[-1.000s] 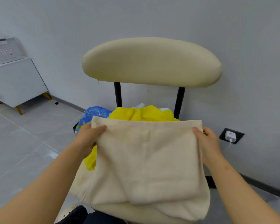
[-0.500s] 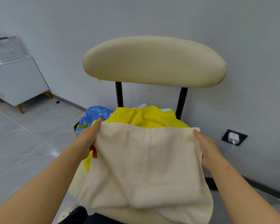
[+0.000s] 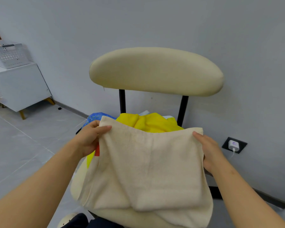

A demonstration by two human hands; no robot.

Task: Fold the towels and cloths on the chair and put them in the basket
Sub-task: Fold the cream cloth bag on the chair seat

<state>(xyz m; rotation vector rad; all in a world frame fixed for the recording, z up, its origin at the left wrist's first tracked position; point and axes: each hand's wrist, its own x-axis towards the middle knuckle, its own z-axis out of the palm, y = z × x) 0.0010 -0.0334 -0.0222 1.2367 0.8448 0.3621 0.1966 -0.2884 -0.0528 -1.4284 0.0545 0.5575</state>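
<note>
A cream towel (image 3: 146,167) hangs folded over the front of the chair (image 3: 156,71). My left hand (image 3: 89,137) pinches its upper left corner, thumb on top. My right hand (image 3: 209,148) grips its upper right edge, fingers behind the cloth. Behind the towel on the seat lies a yellow cloth (image 3: 150,122), with a blue patterned cloth (image 3: 95,117) at its left and a pale cloth edge peeking out behind. A white perforated basket (image 3: 10,55) stands on the white cabinet (image 3: 20,88) at the far left.
The chair stands against a grey wall. A wall socket with a white charger (image 3: 234,144) sits low on the right. Grey tiled floor (image 3: 28,140) stretches left of the chair. A dark shoe and pale object show at the bottom edge.
Both hands have kept hold of the towel's top corners. The top edge has dropped a little and sagged, showing more of the yellow cloth. The view has tilted slightly.
</note>
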